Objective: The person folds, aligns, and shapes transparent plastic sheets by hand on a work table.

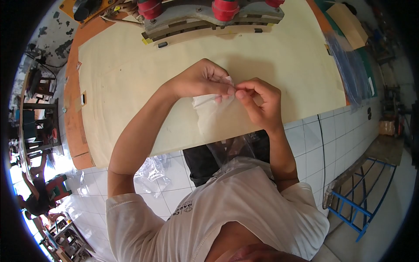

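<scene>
Over the pale sheet (131, 78) on the table, my two hands meet at the upper edge of a thin, see-through plastic bag (207, 115). My left hand (204, 81) is closed on the bag, with its thumb and fingers pinching the top edge. Close beside it, the thumb and index finger of my right hand (261, 98) pinch at the bag's corner. The bag hangs down below my left hand. Whether anything small sits between the fingertips is hidden.
A metal machine frame (187, 26) with red knobs stands at the table's far edge. Clear plastic sheets (349, 72) hang at the right edge. A blue metal rack (360, 196) is on the floor at right. A person (37, 194) sits far left.
</scene>
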`<state>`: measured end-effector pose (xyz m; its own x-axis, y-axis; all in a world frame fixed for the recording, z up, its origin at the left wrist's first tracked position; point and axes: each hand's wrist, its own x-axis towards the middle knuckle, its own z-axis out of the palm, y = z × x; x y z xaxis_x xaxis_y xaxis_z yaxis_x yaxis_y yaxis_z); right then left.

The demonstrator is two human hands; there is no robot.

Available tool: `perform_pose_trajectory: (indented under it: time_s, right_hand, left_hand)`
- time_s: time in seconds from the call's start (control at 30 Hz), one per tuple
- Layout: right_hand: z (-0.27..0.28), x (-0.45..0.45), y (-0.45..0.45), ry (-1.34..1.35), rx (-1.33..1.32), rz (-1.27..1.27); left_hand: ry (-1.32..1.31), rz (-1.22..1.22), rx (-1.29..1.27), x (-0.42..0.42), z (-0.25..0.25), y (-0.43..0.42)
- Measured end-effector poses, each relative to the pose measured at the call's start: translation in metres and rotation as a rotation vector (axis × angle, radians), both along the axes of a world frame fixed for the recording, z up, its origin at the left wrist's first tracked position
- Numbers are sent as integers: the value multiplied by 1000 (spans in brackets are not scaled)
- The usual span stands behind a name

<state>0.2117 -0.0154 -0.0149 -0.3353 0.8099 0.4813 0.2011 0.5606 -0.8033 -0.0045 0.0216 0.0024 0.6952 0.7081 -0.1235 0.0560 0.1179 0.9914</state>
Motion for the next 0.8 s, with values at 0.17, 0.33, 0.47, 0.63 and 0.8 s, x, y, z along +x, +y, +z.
perform_pose_trajectory:
  time_s: [0.17, 0.33, 0.47, 0.63, 0.8]
  right_hand:
    - [-2, 1, -1, 13, -78, 5]
    - [-7, 0, 0, -48, -70, -12]
    - [-7, -2, -1, -70, -34, -19]
    - [-5, -2, 0, -110, 21, -28]
    - [-6, -2, 0, -112, 63, -48]
  left_hand:
    - [10, -18, 12, 0, 4, -1]
    - [6, -18, 3, 1, 0, 0]
    - [22, -44, 31, 0, 1, 0]
    - [11, -55, 37, -1, -4, 1]
    - [9, -52, 22, 0, -2, 1]
